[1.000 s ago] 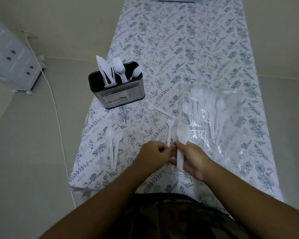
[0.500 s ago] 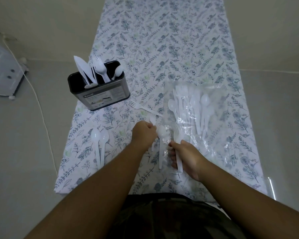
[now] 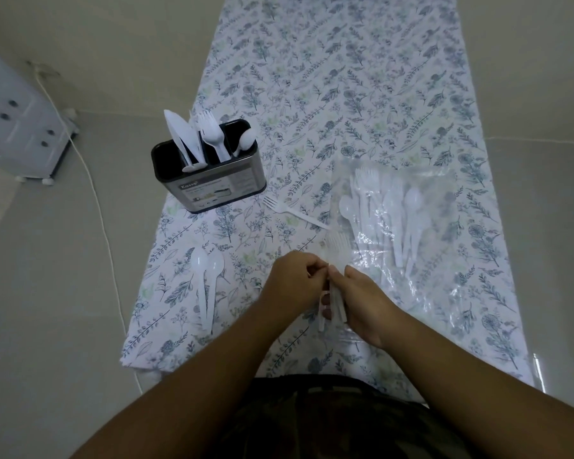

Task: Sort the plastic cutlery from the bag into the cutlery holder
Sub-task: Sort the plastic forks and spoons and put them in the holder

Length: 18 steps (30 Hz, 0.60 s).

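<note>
A small bunch of white plastic forks [image 3: 336, 250] is held upright-ish over the near middle of the table, tines pointing away from the person. The right hand [image 3: 362, 301] is curled round the handles, gripping them. The left hand [image 3: 295, 281] meets it from the other side, fingers bent and pinching at the same bunch just below the tines; whether it holds one fork or several cannot be told.

Just right of the hands lies the clear plastic bag [image 3: 421, 226], flat on the cloth, with more white forks and spoons inside. One loose fork [image 3: 295, 213] lies on the cloth between the bag and the cutlery holder [image 3: 212, 180]. The holder, dark with a label on its front, stands at the left edge of the table and has knives, forks and a spoon standing in separate compartments. Two spoons [image 3: 207, 279] lie side by side near the left front corner of the floral tablecloth [image 3: 328, 77].
</note>
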Each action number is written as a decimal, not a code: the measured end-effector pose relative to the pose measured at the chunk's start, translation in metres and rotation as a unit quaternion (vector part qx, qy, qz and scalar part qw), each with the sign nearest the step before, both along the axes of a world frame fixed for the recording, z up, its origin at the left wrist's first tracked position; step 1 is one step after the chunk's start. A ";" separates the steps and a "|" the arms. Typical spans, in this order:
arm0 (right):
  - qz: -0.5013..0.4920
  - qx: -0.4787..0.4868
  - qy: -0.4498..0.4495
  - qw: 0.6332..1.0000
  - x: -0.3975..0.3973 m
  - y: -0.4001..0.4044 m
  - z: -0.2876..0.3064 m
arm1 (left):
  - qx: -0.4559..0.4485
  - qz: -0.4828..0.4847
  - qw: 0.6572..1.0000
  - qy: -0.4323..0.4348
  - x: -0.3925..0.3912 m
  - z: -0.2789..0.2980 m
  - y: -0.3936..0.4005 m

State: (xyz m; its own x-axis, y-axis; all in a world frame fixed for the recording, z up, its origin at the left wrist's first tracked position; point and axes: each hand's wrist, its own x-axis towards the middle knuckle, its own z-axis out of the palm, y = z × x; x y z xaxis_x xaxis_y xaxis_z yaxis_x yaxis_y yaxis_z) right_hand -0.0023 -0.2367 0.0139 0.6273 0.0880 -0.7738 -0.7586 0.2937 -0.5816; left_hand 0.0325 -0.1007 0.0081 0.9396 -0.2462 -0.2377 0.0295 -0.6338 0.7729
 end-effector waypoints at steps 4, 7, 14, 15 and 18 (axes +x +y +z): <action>-0.004 -0.033 0.001 0.999 -0.002 -0.008 -0.003 | 0.033 0.006 0.999 0.033 0.032 -0.005 0.002; -0.012 -0.030 0.015 0.999 -0.004 -0.015 -0.002 | 0.053 0.061 0.996 0.028 0.061 -0.012 0.004; -0.020 -0.034 0.013 0.999 -0.005 -0.017 0.001 | 0.176 0.024 0.984 -0.020 0.076 -0.027 0.008; -0.022 -0.034 0.013 0.999 -0.004 -0.017 0.001 | 0.186 0.022 0.982 -0.030 0.069 -0.029 0.011; -0.012 -0.041 0.014 0.999 0.000 -0.013 0.000 | 0.177 0.025 0.983 -0.038 0.040 -0.029 0.024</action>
State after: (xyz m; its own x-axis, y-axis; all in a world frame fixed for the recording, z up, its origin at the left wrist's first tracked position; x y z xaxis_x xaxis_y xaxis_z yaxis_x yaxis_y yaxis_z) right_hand -0.0028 -0.2497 0.0135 0.6070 0.0094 -0.7946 -0.7679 0.2641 -0.5835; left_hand 0.0720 -0.0764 -0.0214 0.9670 -0.1138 -0.2281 0.0175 -0.8629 0.5050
